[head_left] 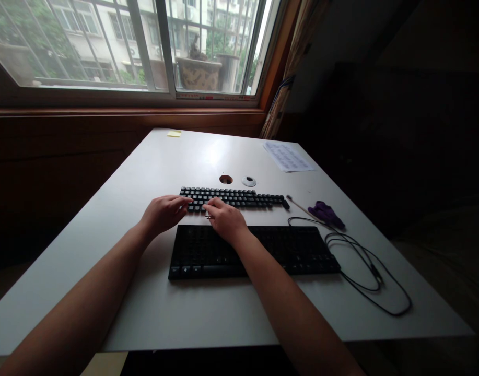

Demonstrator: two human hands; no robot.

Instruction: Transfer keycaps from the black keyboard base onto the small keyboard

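Rows of loose black keycaps lie on the white table, beyond a black keyboard. Most of the keyboard's upper area looks stripped of caps, while a few caps and the space bar sit along its front row. At the left end of the keycap rows, my left hand rests with its fingers stretched out over the caps and its thumb apart. My right hand reaches across the keyboard, its fingertips pinched at a keycap in the nearest row. A ring-like thing shows at its fingers.
To the right lie a thin stick-like brush, a purple cloth and the looped black cable. Printed sheets and a yellow sticky note are at the far edge. A round table hole is beside a grommet cap.
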